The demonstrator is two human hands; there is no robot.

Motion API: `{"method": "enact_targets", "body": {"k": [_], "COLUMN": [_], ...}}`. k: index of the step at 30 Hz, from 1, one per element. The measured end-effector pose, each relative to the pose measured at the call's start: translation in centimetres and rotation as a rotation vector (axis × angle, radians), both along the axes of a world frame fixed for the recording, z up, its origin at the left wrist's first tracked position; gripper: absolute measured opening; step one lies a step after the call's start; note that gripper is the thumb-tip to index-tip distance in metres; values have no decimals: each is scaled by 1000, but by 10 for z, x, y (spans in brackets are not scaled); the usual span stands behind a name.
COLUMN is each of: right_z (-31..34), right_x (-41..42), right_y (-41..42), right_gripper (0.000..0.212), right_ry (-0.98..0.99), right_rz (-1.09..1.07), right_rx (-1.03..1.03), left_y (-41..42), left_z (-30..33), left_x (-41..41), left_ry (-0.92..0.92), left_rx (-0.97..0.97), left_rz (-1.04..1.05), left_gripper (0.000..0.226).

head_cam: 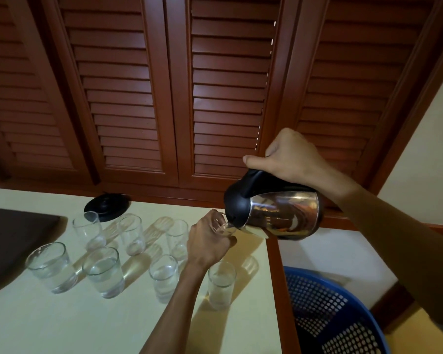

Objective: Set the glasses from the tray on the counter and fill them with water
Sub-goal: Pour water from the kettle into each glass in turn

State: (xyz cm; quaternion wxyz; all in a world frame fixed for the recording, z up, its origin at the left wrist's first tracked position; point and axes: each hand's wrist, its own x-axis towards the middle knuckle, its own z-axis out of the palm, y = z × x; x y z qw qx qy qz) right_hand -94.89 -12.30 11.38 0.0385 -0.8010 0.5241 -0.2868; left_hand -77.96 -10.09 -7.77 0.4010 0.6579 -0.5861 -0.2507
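My right hand (289,157) grips the black handle of a steel kettle (284,215), tilted with its spout down over a glass (221,227). That glass is held by my left hand (207,242) near the counter's far right corner; my fingers hide most of it. Several clear glasses stand on the pale counter (62,323) in two rows. The front row glasses (104,272) hold water. The back row glasses (132,235) look empty. A dark tray (10,236) lies at the left.
A black kettle base (106,206) sits at the back of the counter. Brown louvred doors (215,85) rise behind. A blue perforated basket (333,315) stands on the floor right of the counter's wooden edge (281,290).
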Motion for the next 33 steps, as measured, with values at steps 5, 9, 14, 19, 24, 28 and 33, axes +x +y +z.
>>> {"method": "enact_targets", "body": {"k": [5,9,14,19,24,28,33], "right_z": [13,27,46,66,80,86,92], "right_x": [7,6,3,1,-2,-6,-9], "right_y": [1,1,-1,3,6,5,7], "right_gripper": [67,66,63,55,54,54,52], "right_ry": [70,81,78,85,92,81,59], "right_rz": [0,4,1,15,10,-8,-6], "right_rx": [-18,-36,-80,-104,-104,-101,-83], "left_y": [4,5,6,7,10,12,14], "left_z": [-6,-9,-10,-8,-6,-3,-1], "left_x": [4,6,6,6,6,7,7], "left_ry": [53,74,110,186,233,241,229], "left_rx": [12,13,13,22,31,31,35], "left_rz": [0,-3,6,7,14,16,11], "left_gripper": [32,31,29,30,33,34,34]}}
